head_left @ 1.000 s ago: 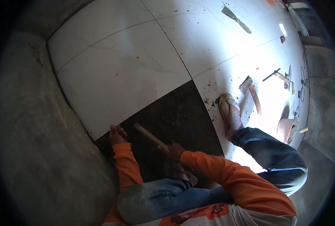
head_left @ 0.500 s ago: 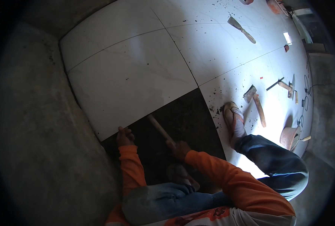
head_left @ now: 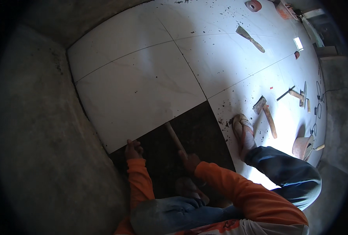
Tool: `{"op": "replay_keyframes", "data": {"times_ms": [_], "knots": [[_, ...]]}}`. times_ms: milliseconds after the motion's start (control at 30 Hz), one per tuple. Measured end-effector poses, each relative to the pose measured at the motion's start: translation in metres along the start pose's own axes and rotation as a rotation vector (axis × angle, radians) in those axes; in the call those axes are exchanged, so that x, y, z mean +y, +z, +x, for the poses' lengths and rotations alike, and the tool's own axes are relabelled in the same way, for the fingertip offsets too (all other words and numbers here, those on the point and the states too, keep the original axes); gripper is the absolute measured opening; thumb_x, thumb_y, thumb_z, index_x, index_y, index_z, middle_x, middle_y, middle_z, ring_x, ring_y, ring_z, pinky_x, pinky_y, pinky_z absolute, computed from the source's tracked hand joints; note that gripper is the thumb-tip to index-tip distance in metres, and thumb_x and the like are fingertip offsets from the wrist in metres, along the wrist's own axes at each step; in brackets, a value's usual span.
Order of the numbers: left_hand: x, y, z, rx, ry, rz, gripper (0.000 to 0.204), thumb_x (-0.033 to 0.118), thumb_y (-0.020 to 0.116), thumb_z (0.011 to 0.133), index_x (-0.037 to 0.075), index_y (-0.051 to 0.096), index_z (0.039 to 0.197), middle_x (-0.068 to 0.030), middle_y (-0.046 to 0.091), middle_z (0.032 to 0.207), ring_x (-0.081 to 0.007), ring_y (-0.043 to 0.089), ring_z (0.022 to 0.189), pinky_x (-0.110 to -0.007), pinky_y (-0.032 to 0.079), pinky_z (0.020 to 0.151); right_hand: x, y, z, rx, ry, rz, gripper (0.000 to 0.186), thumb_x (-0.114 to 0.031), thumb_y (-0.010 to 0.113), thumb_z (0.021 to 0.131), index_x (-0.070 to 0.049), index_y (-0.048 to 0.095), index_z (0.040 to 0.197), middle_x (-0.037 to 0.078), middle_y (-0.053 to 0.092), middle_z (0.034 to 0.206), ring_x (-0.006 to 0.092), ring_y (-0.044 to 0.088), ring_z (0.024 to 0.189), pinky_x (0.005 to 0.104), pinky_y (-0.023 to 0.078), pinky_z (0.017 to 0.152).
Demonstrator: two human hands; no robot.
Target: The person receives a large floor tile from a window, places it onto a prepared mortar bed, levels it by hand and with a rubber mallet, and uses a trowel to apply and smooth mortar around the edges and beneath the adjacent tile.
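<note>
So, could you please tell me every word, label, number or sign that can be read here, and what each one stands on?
There are none that can be read.
Shirt front: orange-and-dark print, too blurred to make out any lettering.
Wooden handle in the right hand, and white tile: no legible marking.
Scraper and bucket: too small to tell.

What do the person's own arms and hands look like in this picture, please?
The left hand and the right hand are bare. Both arms are covered to about the wrist by long, creased orange sleeves, which look plain. They belong to a top with a pale body and a reddish-orange patch on it.
</note>
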State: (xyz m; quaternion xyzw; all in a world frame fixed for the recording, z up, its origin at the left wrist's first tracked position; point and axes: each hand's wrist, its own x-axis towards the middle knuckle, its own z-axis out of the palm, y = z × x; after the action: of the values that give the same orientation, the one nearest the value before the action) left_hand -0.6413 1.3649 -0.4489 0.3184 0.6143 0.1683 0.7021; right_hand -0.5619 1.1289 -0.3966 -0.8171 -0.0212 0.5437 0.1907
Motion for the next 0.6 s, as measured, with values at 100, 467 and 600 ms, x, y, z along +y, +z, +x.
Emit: {"op": "replay_keyframes", "data": {"times_ms": [100,467,600], "knots": [[0.000,-0.005,-0.005,0.007,0.006,0.021,0.041,0.043,0.052,0.091,0.003,0.057,0.096,-0.0051,0.057,0.074,-0.0124,0.048,0.054,-0.024,0.040,0.047,0.002,-0.005,-0.015,-0.108,0.023,-0.013,0.075,-0.062,0.026,0.090,0.002,0.064,0.100,0.032,0.060,0.093,0.0481,0.055,0.096,0.0482,0.044,0.083],[0.000,-0.008,0.009,-0.060,-0.032,0.064,0.041,0.043,0.052,0.091,0.003,0.057,0.097,-0.0059,0.057,0.077,-0.0127,0.047,0.056,-0.026,0.040,0.049,-0.053,-0.051,-0.006,0.112,-0.145,0.191,0.080,-0.064,0.026,0.089,0.005,0.064,0.084,0.033,0.059,0.077,0.0492,0.056,0.087,0.0515,0.044,0.075],[0.003,0.001,0.000,0.020,-0.046,0.115,0.043,0.045,0.054,0.089,0.003,0.056,0.098,-0.0052,0.057,0.080,-0.0125,0.047,0.057,-0.026,0.040,0.050,0.051,-0.007,-0.015,0.184,-0.140,0.049,0.074,-0.063,0.031,0.089,0.003,0.064,0.080,0.028,0.059,0.070,0.0464,0.060,0.081,0.0458,0.045,0.065]]}}
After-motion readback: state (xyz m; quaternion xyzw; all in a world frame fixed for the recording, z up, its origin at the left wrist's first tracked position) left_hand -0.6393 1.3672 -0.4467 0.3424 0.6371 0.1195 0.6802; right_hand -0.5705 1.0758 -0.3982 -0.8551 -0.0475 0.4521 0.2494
